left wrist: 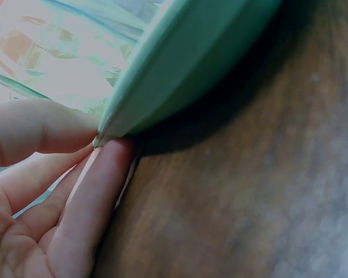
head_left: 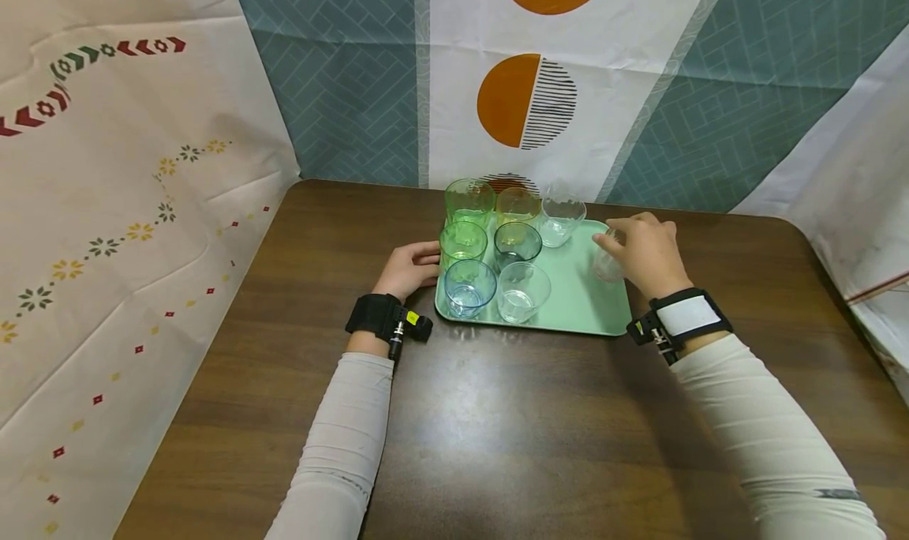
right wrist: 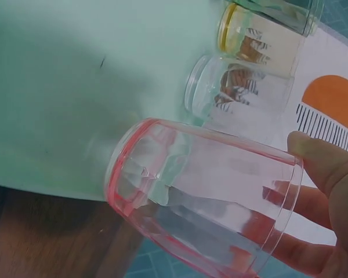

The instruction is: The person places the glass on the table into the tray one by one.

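My left hand [head_left: 412,270] pinches the left rim of a pale green tray [head_left: 575,295]; in the left wrist view the tray edge [left wrist: 180,75] lies between thumb and fingers. By its rim, my right hand [head_left: 648,249] grips a pink-tinted clear glass [right wrist: 203,185] at the tray's right side. Whether its base touches the tray is hard to tell. On the tray's left stand two green glasses [head_left: 463,244] and a blue glass [head_left: 469,291]. Beside them are a yellow glass [head_left: 518,204], a smoky grey glass [head_left: 517,244], and two clear glasses [head_left: 524,294], one front, one back.
The tray lies on a brown wooden table [head_left: 454,445], near its back edge. Patterned cloth [head_left: 355,74] hangs behind the table, and a white embroidered cloth [head_left: 128,208] hangs on the left. Black camera straps [head_left: 376,316] circle both wrists.
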{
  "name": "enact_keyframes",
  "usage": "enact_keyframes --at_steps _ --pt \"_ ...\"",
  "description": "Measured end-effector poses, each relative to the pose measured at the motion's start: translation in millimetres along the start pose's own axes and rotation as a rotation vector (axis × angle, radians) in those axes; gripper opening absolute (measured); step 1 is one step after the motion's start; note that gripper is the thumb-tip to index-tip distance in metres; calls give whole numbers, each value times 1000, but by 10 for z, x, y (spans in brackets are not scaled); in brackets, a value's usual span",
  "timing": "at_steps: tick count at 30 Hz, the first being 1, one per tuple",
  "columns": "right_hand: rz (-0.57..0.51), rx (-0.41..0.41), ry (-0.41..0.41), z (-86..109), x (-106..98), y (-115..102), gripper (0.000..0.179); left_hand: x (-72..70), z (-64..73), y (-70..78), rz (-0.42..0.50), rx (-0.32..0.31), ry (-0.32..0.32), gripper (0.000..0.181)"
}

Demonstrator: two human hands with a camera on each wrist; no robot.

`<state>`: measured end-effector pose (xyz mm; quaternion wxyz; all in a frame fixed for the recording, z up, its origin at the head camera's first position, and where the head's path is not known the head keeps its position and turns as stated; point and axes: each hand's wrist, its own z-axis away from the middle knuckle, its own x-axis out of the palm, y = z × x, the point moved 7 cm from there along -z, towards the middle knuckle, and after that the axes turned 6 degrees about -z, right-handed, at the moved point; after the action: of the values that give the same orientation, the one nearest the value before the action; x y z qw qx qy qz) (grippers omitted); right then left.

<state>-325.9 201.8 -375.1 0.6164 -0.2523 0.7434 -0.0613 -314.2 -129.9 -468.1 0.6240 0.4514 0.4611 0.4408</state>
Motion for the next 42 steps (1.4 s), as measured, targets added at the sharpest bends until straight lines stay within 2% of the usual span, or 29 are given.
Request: enact_keyframes --at_steps 9,23,42 --pt "31 -22 14 -36 40 -82 45 2 3 9 -11 -13 9 49" --pt "-2 -65 54 -60 121 -280 43 10 -10 -10 4 -11 -2 50" --pt "-28 -92 38 -107 255 -431 44 10 -13 9 -7 -6 8 49"
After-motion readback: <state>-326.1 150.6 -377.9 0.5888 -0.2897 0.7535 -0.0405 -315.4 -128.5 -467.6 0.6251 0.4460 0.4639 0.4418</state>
